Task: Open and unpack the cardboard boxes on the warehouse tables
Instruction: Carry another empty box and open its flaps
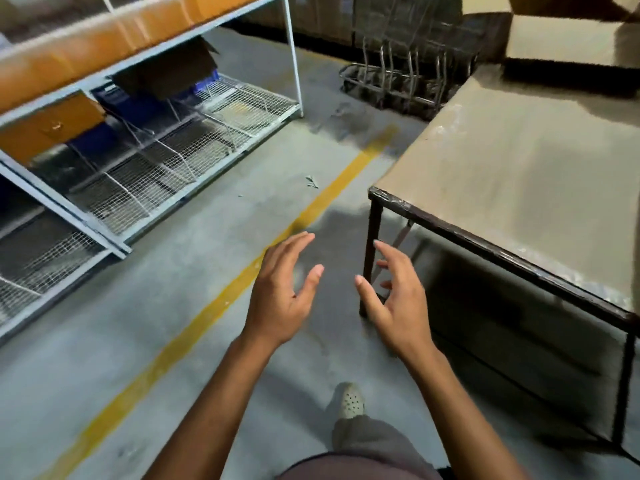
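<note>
Tan cardboard box (568, 39) sits on the desk (519, 161) at upper right of the frame, well apart from our left hand (280, 299) and right hand (398, 306), both grips wide and empty at lower centre; we should close in, then take it by both sides.

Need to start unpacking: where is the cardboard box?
In the head view, the cardboard box sits at the upper right, on the far end of the table.

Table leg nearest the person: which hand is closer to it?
Right. The right hand hovers just beside the table leg; the left hand is farther off, toward the yellow line.
</note>
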`<state>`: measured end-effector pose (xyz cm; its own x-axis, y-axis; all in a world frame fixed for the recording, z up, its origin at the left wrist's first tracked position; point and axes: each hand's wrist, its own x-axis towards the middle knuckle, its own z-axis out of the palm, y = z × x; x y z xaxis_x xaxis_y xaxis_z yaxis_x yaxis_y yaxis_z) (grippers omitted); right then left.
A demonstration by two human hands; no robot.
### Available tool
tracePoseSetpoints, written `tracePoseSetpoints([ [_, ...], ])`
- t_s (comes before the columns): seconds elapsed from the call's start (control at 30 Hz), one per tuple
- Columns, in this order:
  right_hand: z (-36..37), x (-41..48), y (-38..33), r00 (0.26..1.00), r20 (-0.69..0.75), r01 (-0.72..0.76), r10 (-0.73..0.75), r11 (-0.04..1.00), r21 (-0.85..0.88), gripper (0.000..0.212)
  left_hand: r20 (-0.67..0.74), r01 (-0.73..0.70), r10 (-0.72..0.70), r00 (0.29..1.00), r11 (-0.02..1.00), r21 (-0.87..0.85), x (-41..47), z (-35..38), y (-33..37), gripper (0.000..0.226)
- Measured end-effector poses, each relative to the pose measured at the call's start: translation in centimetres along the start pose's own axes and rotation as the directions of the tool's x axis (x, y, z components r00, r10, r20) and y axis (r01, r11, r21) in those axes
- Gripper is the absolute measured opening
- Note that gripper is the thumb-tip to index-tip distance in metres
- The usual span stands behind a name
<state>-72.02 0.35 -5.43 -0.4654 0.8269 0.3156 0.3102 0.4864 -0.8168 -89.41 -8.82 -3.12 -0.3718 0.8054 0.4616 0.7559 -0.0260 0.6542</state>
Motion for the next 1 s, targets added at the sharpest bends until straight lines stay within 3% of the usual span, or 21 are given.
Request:
tracePoseSetpoints([
  [0.17, 3.8, 9.0, 0.8, 1.000, 0.026, 0.007, -0.008, 1.000, 0.030, 0.061, -0.002, 0.058, -0.058, 0.998, 0.997, 0.044, 7.0, -0.6, -5.9, 0.045],
  [0.37, 8.8, 19.8, 1.7, 1.000, -0.028, 0.000, 0.001, 1.000, 0.023, 0.058, 0.003, 0.096, -0.096, 0.995, 0.995, -0.031, 16.8, 0.3, -13.8, 0.045],
  [0.67, 18.0, 36.6, 3.1, 0.972, -0.229, -0.062, 0.051, 0.997, -0.043, 0.057, 0.148, -0.052, 0.073, 0.986, 0.988, -0.145, 35.4, 2.7, -26.5, 0.046],
  [1.0, 18.8, 51.4, 5.8, 0.880, -0.458, -0.178, 0.123, 0.981, -0.079, 0.054, 0.204, -0.193, 0.251, 0.946, 0.945, -0.265, 54.6, 7.7, -31.0, 0.044],
])
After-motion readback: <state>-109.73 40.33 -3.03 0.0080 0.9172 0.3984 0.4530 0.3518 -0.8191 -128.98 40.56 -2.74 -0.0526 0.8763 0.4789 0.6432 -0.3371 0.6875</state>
